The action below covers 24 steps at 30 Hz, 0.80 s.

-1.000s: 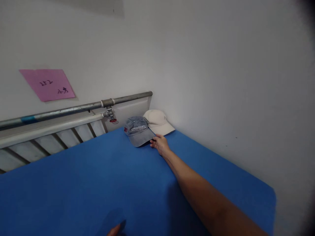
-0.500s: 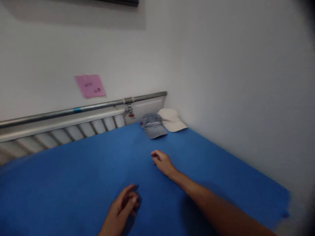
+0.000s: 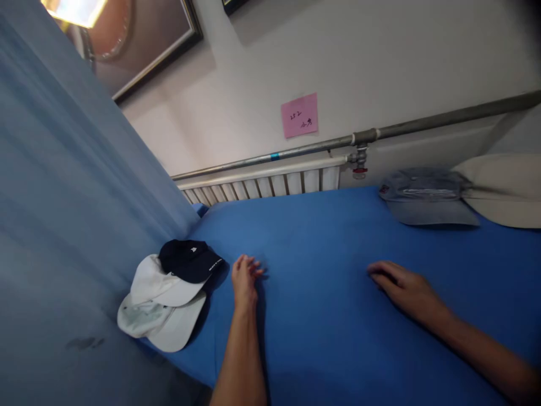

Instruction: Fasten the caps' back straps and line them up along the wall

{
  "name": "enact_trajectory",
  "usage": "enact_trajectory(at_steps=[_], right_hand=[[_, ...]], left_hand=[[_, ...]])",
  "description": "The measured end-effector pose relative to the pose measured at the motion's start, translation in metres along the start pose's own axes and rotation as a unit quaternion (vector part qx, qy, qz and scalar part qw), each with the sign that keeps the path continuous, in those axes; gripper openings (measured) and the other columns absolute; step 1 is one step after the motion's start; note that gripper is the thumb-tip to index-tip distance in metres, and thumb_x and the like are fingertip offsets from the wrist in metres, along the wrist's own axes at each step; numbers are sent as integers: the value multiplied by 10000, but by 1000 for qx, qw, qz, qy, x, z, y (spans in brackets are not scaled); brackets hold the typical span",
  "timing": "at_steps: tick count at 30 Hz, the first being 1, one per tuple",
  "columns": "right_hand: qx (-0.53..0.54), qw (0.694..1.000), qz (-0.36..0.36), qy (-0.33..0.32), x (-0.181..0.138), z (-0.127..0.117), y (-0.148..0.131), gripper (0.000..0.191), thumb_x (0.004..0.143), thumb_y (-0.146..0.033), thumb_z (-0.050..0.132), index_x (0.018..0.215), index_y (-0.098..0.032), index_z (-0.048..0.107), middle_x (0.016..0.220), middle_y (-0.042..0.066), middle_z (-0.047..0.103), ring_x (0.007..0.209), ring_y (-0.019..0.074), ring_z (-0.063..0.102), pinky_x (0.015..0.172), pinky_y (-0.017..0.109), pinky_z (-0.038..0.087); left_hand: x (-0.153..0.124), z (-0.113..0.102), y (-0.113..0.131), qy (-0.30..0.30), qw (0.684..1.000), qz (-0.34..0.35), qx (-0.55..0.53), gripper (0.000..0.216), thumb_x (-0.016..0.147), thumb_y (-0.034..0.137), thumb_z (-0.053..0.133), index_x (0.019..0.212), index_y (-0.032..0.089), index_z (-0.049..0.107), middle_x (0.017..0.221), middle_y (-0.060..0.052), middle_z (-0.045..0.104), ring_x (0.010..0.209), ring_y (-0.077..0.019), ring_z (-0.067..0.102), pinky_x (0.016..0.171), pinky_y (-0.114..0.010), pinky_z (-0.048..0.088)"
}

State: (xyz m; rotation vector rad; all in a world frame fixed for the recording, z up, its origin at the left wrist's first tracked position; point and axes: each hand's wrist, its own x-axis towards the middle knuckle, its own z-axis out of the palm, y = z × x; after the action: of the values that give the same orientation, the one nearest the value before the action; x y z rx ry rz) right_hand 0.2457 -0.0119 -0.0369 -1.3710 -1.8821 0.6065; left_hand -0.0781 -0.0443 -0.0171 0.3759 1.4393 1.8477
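Note:
A blue-covered surface (image 3: 321,237) fills the middle. My left hand (image 3: 245,277) rests on it, fingers loosely apart and holding nothing, just right of a dark navy cap (image 3: 189,260) that lies on top of white caps (image 3: 163,307) at the left edge. My right hand (image 3: 403,287) lies flat on the cover, fingers spread, holding nothing. A grey cap (image 3: 426,197) and a cream cap (image 3: 502,189) sit at the far right, well beyond my right hand.
A blue curtain (image 3: 63,225) hangs along the left. A white radiator (image 3: 270,186) and a metal pipe (image 3: 380,135) with a red valve (image 3: 359,171) run along the back wall, under a pink note (image 3: 300,115). A framed picture (image 3: 139,39) hangs upper left.
My right hand left the grey cap and drew back onto the cover. The view swung left, so a stack of caps and a curtain came into sight. My left hand moved up toward the navy cap.

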Motion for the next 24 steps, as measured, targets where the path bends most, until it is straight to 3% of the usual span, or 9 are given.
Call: enact_trajectory(at_steps=[3, 6, 10, 14, 18, 22, 24], right_hand=[[-6, 1000, 0, -6, -1, -2, -4, 215, 748, -361, 446, 777, -252, 628, 842, 64, 703, 771, 248, 673, 705, 388, 553], [-7, 1000, -5, -5, -2, -3, -7, 202, 741, -356, 449, 762, -256, 624, 832, 62, 703, 763, 246, 674, 719, 389, 556], [-1, 1000, -10, 3, -4, -4, -6, 179, 739, -346, 469, 763, -276, 633, 838, 60, 709, 774, 251, 678, 712, 390, 562], [13, 1000, -13, 11, -5, -2, -3, 154, 731, -335, 492, 748, -282, 636, 824, 71, 708, 757, 256, 677, 695, 395, 560], [22, 1000, -11, 18, -5, -1, -2, 152, 717, -323, 498, 734, -263, 637, 799, 60, 699, 741, 242, 666, 708, 393, 546], [52, 998, 16, 21, -8, -1, -4, 148, 722, -308, 499, 737, -237, 628, 765, 36, 675, 684, 192, 630, 694, 347, 526], [89, 994, 54, 22, -9, -2, -6, 155, 732, -305, 495, 760, -221, 622, 741, 20, 651, 631, 162, 600, 635, 308, 511]], left_hand=[[12, -26, 10, 103, 993, 24, -43, 154, 847, 283, 557, 903, 173, 463, 851, -38, 575, 608, -107, 619, 527, -221, 515], [20, -41, 16, 157, 983, 53, -74, 180, 852, 320, 555, 892, 177, 452, 845, -33, 564, 611, -121, 622, 528, -250, 529], [26, -46, 23, 164, 976, 84, -113, 172, 868, 338, 536, 882, 197, 439, 886, -18, 586, 675, -140, 657, 568, -282, 550], [28, -45, 25, 152, 973, 90, -149, 161, 879, 254, 530, 832, 210, 383, 808, 25, 586, 688, -106, 665, 576, -204, 519], [21, -33, 22, 68, 982, 62, -166, 201, 820, 175, 602, 770, 188, 408, 724, 41, 601, 649, -88, 669, 556, -155, 485], [3, -15, 15, -93, 982, -12, -161, 128, 733, 137, 652, 762, 165, 530, 740, 1, 680, 730, -184, 714, 684, -298, 564], [-4, -7, 10, -152, 975, -52, -152, 123, 683, 109, 658, 718, 161, 552, 677, 8, 684, 679, -204, 714, 720, -370, 576]])
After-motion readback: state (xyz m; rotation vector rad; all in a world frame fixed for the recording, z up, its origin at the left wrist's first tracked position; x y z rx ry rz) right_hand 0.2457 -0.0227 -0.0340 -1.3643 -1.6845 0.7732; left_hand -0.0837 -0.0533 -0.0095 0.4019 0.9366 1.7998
